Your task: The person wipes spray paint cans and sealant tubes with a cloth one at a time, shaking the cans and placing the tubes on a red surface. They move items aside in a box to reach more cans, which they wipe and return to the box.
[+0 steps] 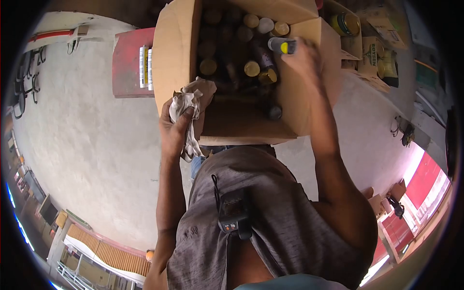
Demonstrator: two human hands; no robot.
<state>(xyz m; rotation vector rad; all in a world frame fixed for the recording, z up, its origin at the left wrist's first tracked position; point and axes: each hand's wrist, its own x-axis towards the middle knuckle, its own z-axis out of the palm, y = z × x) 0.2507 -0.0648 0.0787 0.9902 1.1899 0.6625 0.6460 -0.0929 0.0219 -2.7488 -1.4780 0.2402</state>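
Observation:
A large cardboard box stands open in front of me. Several jars and bottles sit inside it, some with gold lids, many lost in shadow. My right hand reaches over the box's right side, its fingers closed around a small grey container with a yellow part. At the near left corner of the box, my left hand grips a crumpled pale rag, which hangs down over the box edge. A single small jar stands apart near the right inner wall.
To the left of the box is a red surface with two white tubes on it. Smaller cartons holding jars stand at the right. Shelving with an orange-brown corrugated row is at the lower left.

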